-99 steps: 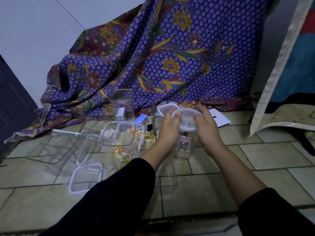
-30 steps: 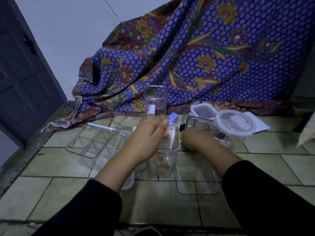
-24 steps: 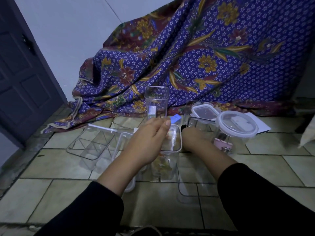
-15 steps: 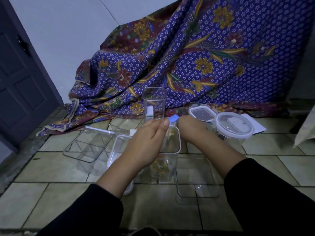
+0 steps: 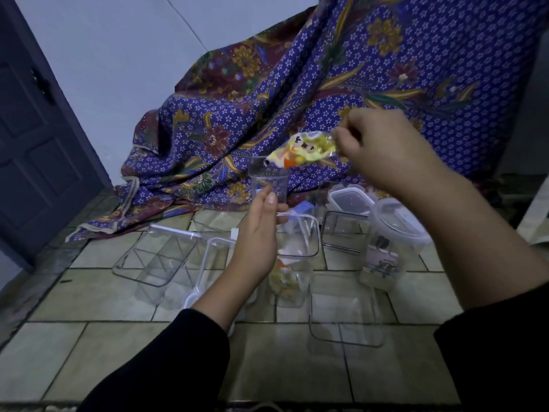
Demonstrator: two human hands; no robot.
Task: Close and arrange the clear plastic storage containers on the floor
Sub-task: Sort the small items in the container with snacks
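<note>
Several clear plastic containers stand on the tiled floor. My left hand grips the rim of an open square container that has colourful packets at its bottom. My right hand is raised above it, pinching a yellow snack packet. To the right stands a round jar with its lid shut. A small lidded box sits behind it. A tall open container is at the back. A divided tray lies at the left, and an empty open container stands in front.
A purple flowered cloth drapes over something behind the containers. A dark door is at the left. A loose lid lies under my left forearm. A white flat object lies at the far right edge.
My right hand has lifted from beside the square container to well above it, now with a yellow packet in its fingers. My left hand stays on the container's rim.
</note>
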